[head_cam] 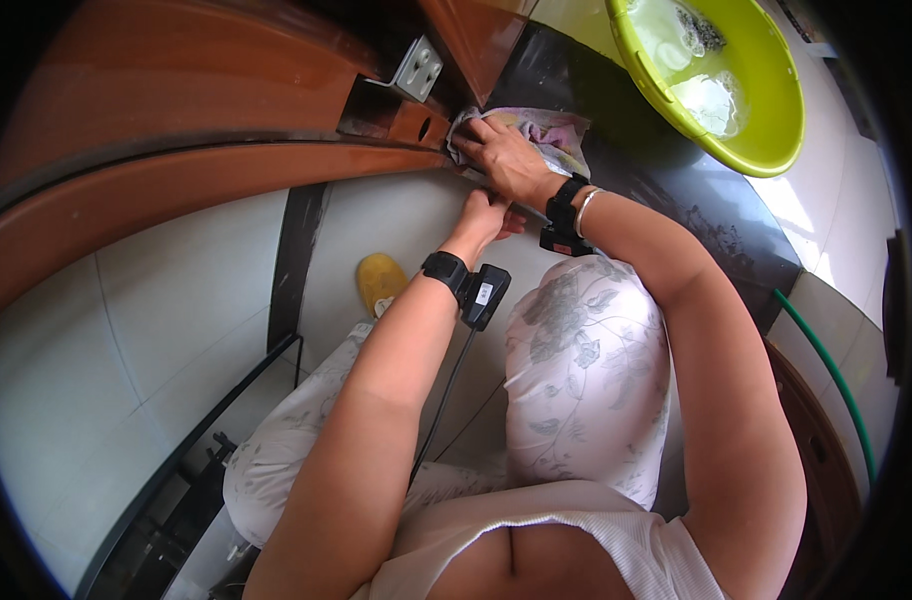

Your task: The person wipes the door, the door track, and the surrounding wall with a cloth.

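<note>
My right hand (512,166) presses a crumpled grey, pink and yellow cloth (564,135) against the end of a reddish-brown door rail (396,159). Its fingers are bent over the cloth beside a dark oval hole in the brown surface. Just below the right wrist is my left hand (484,221), its fingers partly curled near the dark stone sill. Whether those fingers grip anything is hidden. A bent metal bracket (418,69) with screws sticks out above the rail. Both wrists wear black straps with small boxes.
A lime-green basin (782,97) holding sudsy water and a dark scrubber stands on the dark stone sill (651,202) at upper right. A green hose (831,360) runs down the right side. A black metal rack (193,420) stands at lower left, and a yellow shoe (381,279) rests on pale tiles.
</note>
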Motion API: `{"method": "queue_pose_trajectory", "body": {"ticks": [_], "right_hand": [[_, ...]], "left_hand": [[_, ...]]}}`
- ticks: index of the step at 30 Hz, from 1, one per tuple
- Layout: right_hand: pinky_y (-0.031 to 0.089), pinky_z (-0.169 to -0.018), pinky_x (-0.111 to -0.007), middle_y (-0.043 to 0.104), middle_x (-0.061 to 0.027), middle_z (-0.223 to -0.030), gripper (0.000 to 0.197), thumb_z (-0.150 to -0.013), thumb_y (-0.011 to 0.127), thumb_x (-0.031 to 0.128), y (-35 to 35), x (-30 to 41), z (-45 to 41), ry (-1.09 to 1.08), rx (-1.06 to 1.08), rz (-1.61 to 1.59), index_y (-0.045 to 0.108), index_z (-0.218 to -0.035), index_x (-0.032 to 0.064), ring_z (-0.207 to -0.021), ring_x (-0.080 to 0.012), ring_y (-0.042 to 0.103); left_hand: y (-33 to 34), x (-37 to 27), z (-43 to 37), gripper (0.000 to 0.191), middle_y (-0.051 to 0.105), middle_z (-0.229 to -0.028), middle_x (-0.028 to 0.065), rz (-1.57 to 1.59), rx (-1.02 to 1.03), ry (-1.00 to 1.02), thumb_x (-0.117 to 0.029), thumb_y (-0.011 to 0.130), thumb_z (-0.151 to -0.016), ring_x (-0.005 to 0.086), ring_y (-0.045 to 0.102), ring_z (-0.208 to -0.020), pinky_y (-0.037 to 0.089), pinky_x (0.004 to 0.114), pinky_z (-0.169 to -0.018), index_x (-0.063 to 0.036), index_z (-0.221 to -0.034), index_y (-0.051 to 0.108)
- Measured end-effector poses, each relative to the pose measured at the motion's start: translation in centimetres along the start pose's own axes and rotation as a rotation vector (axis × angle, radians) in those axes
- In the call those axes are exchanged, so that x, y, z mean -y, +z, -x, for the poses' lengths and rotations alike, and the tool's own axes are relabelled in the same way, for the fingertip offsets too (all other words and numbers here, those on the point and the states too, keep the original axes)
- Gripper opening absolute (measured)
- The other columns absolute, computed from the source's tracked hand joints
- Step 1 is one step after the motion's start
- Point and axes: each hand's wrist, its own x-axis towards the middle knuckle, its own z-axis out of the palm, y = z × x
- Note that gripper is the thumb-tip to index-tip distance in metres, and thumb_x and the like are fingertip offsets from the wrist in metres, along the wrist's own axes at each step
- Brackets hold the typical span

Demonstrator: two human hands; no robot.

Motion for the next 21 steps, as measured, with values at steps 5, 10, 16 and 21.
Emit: {"method": "queue_pose_trajectory", "body": {"ticks": [5, 10, 16, 21], "right_hand": [[0.042, -0.084, -0.033, 0.048, -0.0052, -0.112, 0.045, -0.073, 0.053, 0.014, -0.6, -0.2, 0.2, -0.184, 0.088, 0.072, 0.057, -0.117, 0.0068, -0.106, -0.0230, 0.046], [0.044, -0.082, -0.033, 0.050, -0.0072, -0.107, 0.038, -0.074, 0.051, 0.009, 0.5, 0.1, 0.2, -0.071, -0.051, 0.027, 0.058, -0.112, 0.0044, -0.100, -0.0244, 0.049], [0.043, -0.087, -0.036, 0.051, -0.0124, -0.107, 0.036, -0.075, 0.051, 0.006, 0.0, -0.8, -0.4, 0.103, -0.069, -0.118, 0.057, -0.110, -0.0007, -0.101, -0.0296, 0.047], [0.043, -0.086, -0.036, 0.050, -0.0133, -0.107, 0.035, -0.073, 0.054, 0.007, 0.4, -0.4, -0.7, -0.015, -0.179, -0.057, 0.059, -0.106, -0.0009, -0.098, -0.0301, 0.047]], "left_hand": [[-0.1, 0.2, 0.0, 0.026, 0.067, -0.084, 0.0066, 0.011, 0.001, -0.007, -0.029, 0.042, -0.095, 0.0145, 0.064, -0.070, 0.047, 0.027, -0.066, -0.0062, -0.102, 0.053], [0.0, 0.3, -0.2, 0.027, 0.067, -0.084, 0.0068, -0.004, 0.016, -0.013, -0.030, 0.042, -0.095, 0.0145, 0.064, -0.070, 0.047, 0.027, -0.065, -0.0058, -0.101, 0.054], [-0.3, 0.4, -0.3, 0.032, 0.066, -0.082, 0.0066, 0.030, -0.020, -0.011, -0.036, 0.044, -0.095, 0.0144, 0.064, -0.070, 0.047, 0.027, -0.064, -0.0054, -0.100, 0.053], [0.2, -0.1, 0.1, 0.029, 0.066, -0.080, 0.0054, 0.017, -0.012, -0.011, -0.033, 0.044, -0.095, 0.0140, 0.063, -0.069, 0.047, 0.026, -0.064, -0.0063, -0.100, 0.054]]}}
